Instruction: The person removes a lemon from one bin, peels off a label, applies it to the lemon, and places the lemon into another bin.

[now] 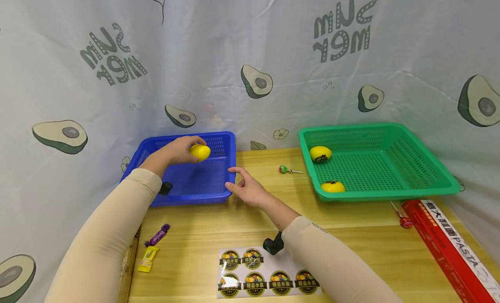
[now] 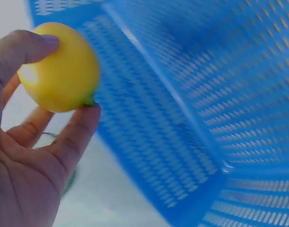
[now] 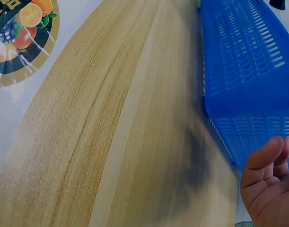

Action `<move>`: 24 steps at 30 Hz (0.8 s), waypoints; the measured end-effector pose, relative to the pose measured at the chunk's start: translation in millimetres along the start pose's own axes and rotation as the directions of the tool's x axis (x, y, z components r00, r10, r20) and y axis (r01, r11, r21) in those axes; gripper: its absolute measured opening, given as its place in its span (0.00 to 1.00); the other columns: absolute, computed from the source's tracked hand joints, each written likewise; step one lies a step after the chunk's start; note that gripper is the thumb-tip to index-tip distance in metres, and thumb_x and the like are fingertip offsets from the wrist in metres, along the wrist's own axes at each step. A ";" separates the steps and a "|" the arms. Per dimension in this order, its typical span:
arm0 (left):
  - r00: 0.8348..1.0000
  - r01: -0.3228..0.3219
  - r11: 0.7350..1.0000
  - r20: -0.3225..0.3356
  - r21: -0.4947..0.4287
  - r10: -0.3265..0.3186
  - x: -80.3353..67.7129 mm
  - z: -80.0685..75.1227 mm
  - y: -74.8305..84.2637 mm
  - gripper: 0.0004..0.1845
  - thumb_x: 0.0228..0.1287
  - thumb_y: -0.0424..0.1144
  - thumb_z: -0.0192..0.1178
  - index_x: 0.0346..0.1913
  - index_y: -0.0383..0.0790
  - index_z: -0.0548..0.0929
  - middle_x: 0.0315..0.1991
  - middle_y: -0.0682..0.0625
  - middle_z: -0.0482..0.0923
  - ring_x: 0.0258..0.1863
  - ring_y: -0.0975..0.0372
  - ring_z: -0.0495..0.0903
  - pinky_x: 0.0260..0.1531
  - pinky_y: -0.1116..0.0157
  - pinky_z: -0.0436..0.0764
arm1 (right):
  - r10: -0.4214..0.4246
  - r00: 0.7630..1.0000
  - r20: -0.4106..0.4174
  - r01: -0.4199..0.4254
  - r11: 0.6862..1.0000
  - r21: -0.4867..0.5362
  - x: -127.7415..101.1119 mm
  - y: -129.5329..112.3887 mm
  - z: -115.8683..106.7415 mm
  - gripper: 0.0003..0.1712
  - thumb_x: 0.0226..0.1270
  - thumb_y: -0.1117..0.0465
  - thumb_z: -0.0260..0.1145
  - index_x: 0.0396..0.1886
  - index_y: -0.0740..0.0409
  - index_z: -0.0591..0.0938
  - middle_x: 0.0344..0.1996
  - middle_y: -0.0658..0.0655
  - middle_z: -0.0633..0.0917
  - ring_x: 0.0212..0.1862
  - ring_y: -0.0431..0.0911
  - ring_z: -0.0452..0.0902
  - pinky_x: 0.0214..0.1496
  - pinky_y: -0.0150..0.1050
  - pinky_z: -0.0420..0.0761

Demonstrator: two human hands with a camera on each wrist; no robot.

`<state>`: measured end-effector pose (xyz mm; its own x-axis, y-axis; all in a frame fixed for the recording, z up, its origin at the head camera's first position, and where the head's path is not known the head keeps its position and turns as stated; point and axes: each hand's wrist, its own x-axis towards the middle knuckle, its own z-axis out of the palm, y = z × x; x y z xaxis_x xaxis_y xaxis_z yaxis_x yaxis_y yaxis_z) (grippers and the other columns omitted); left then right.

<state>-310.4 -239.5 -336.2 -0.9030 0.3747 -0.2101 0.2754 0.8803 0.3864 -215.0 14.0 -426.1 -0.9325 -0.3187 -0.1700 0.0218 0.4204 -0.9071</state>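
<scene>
A: How many yellow fruits (image 1: pixel 200 152)?
B: Three (one held, two in green).
A: Baskets?
B: Two: blue basket (image 1: pixel 222 140), green basket (image 1: pixel 390 131). Two lollipops (image 1: pixel 284 169), two wrapped candies (image 1: pixel 158 235), six stickers (image 1: pixel 254 281).

The blue basket (image 1: pixel 218 188) and the green basket (image 1: pixel 390 192) look like perforated plastic with a slight sheen; the yellow fruit (image 2: pixel 59 66) has a smooth, glossy skin; the tabletop (image 1: pixel 351 242) is pale, matt wood grain; the sticker sheet (image 1: pixel 269 277) is glossy paper; the backdrop (image 1: pixel 273 42) is printed cloth.

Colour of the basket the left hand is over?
Blue basket, best seen in the head view; the left hand holds a yellow fruit over it.
</scene>
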 end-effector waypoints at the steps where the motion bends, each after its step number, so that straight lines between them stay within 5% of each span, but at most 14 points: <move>1: 1.000 -0.009 1.000 -0.014 -0.003 0.009 -5.3 -2.1 2.4 0.31 0.62 0.34 0.68 0.69 0.46 0.74 0.67 0.34 0.73 0.61 0.42 0.74 0.63 0.42 0.74 | 0.002 1.000 -0.004 -0.002 1.000 0.000 0.3 0.5 0.2 0.31 0.74 0.46 0.65 0.73 0.36 0.68 0.30 0.53 0.75 0.26 0.44 0.68 0.25 0.33 0.68; 8: 0.979 -0.128 0.986 -0.175 -0.108 0.108 -59.3 1.7 26.2 0.29 0.64 0.32 0.67 0.68 0.45 0.75 0.66 0.39 0.73 0.54 0.46 0.75 0.54 0.47 0.79 | 0.011 1.000 -0.008 -0.011 1.000 0.028 0.3 1.9 -2.1 0.31 0.73 0.46 0.66 0.73 0.35 0.69 0.30 0.52 0.74 0.25 0.44 0.68 0.24 0.33 0.68; 15: 0.942 -0.229 0.931 -0.306 -0.285 0.138 -131.3 45.7 47.2 0.29 0.62 0.29 0.70 0.66 0.45 0.77 0.64 0.42 0.74 0.60 0.46 0.76 0.61 0.45 0.80 | 0.000 1.000 -0.013 0.000 1.000 0.028 -0.8 1.0 -2.2 0.30 0.73 0.46 0.66 0.72 0.37 0.70 0.30 0.53 0.74 0.25 0.44 0.68 0.25 0.33 0.67; 19: 0.944 -0.298 0.879 -0.252 -0.371 0.213 -158.8 82.2 52.3 0.28 0.61 0.28 0.70 0.64 0.47 0.79 0.62 0.45 0.77 0.60 0.50 0.78 0.59 0.47 0.82 | -0.005 1.000 -0.018 0.005 1.000 0.013 -1.2 0.7 -1.1 0.30 0.73 0.47 0.66 0.72 0.37 0.70 0.30 0.53 0.74 0.25 0.44 0.67 0.25 0.34 0.67; 24: 0.957 -0.280 0.835 -0.073 -0.473 0.280 -164.8 122.8 59.6 0.27 0.60 0.31 0.70 0.63 0.49 0.79 0.61 0.46 0.78 0.54 0.55 0.78 0.54 0.58 0.83 | -0.030 0.999 -0.024 0.029 0.998 -0.048 -0.7 -2.0 -2.9 0.32 0.73 0.44 0.65 0.74 0.37 0.69 0.31 0.54 0.76 0.26 0.45 0.69 0.26 0.34 0.69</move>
<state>-104.7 -212.9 -388.9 -0.8115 0.5837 -0.0270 0.3271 0.4921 0.8067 -215.5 15.9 -423.1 -0.9412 -0.3105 -0.1336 -0.0222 0.4511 -0.8922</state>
